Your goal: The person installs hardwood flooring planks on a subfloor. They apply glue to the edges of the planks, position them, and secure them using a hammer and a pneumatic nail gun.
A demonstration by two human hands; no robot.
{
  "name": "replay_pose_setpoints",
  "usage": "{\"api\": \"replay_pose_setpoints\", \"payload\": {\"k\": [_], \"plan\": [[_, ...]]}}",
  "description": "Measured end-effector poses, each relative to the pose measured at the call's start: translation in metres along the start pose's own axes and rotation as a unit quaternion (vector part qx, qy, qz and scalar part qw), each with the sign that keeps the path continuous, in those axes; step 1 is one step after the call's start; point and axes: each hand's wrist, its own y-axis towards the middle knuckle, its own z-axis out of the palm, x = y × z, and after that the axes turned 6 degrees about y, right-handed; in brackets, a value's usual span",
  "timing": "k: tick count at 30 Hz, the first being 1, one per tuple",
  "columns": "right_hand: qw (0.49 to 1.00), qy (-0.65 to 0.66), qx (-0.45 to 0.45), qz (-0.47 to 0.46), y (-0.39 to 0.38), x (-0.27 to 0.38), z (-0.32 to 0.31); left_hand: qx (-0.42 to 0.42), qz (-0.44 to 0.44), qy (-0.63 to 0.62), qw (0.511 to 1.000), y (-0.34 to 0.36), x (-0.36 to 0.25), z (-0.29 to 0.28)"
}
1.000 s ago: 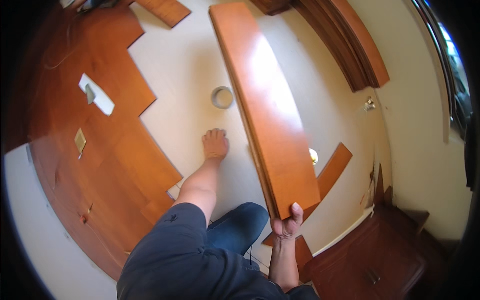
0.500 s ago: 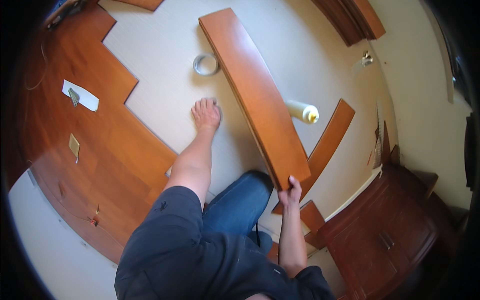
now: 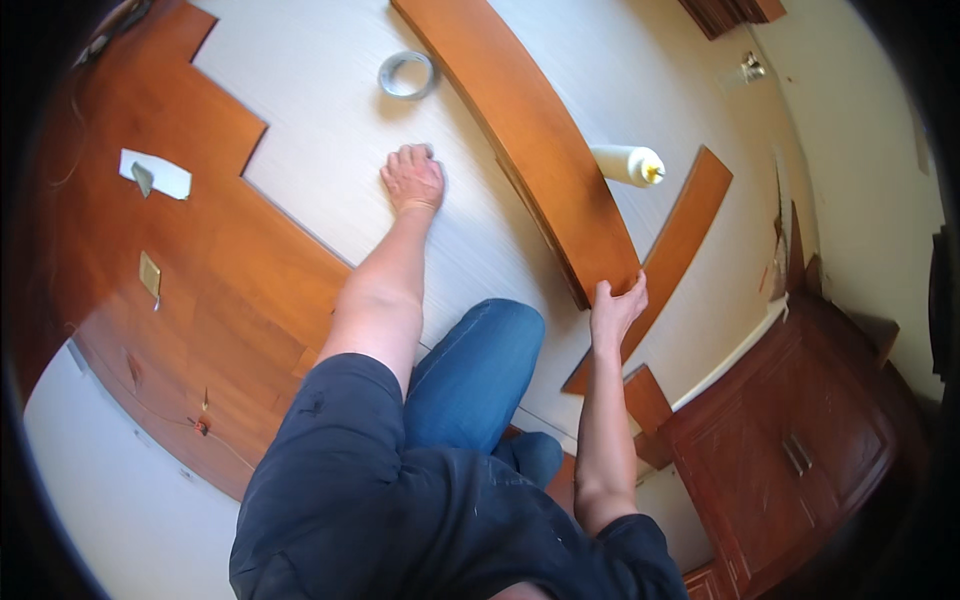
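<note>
A long orange-brown wooden floor plank (image 3: 540, 130) lies slantwise across the pale floor, its far end cut off by the picture's top edge. A step along its left side suggests more than one layer. At its near end is my right hand (image 3: 615, 312), thumb and fingers apart and touching the end edge. My left hand (image 3: 412, 180) presses palm down on the pale floor surface (image 3: 470, 225), to the left of the plank. Just beyond that hand sits a roll of grey tape (image 3: 406, 75). A white bottle with a yellow tip (image 3: 628, 165) lies right of the plank.
Laid brown flooring (image 3: 230, 230) with a stepped edge covers the left side. A narrow plank (image 3: 665, 260) and a short offcut (image 3: 647, 400) lie at right, near a dark red cabinet (image 3: 780, 450). White paper (image 3: 157, 175) lies on the laid boards.
The view has shifted, so the floor things sit higher in the picture. The plank's near end has come down, and my right hand's grip has loosened. My left hand stays on the floor.
</note>
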Motion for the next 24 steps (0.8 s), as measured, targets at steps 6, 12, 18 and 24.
{"api": "replay_pose_setpoints", "payload": {"k": [6, 12, 18, 24], "plan": [[0.941, -0.181, 0.134, -0.252, 0.02, 0.117, 0.02, -0.021, 0.001, -0.033, 0.999, 0.0, 0.003, 0.006], [0.909, -0.216, 0.191, -0.302, 0.056, 0.122, 0.043, -0.028, -0.002, -0.052, 0.998, -0.003, 0.002, 0.001], [0.921, -0.163, 0.149, -0.321, 0.036, 0.083, 0.045, -0.012, -0.001, -0.045, 0.999, -0.003, -0.001, 0.002], [0.936, 0.052, 0.217, -0.274, -0.078, -0.013, -0.034, -0.045, 0.015, -0.091, 0.995, -0.01, 0.002, 0.015]]}}
